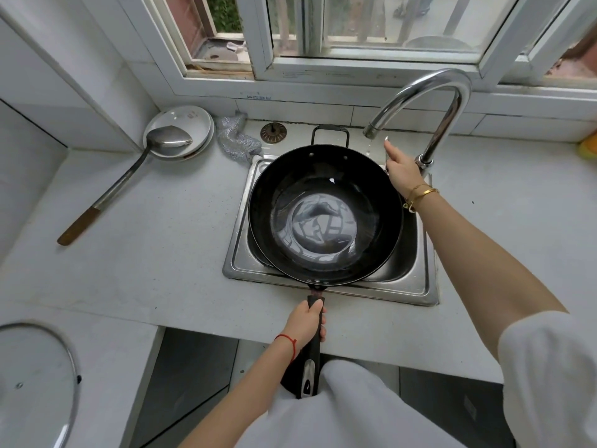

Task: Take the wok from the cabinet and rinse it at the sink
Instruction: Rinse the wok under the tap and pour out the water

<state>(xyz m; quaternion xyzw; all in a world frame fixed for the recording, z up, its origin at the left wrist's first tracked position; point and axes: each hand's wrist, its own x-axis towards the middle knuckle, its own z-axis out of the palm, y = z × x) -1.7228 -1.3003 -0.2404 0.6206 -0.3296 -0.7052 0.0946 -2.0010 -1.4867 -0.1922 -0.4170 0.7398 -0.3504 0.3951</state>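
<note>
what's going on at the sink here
A person is holding a black wok over the steel sink. The left hand grips the wok's long handle, while the right hand reaches toward the base of the faucet. Only a thin trickle seems to fall from the spout, just beyond the wok's rim. A ladle rests on plates to the left.

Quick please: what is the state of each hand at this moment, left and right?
Left hand: closed around the wok handle, holding the wok over the sink.
Right hand: by the faucet, index finger extended; holds nothing visible.
</note>
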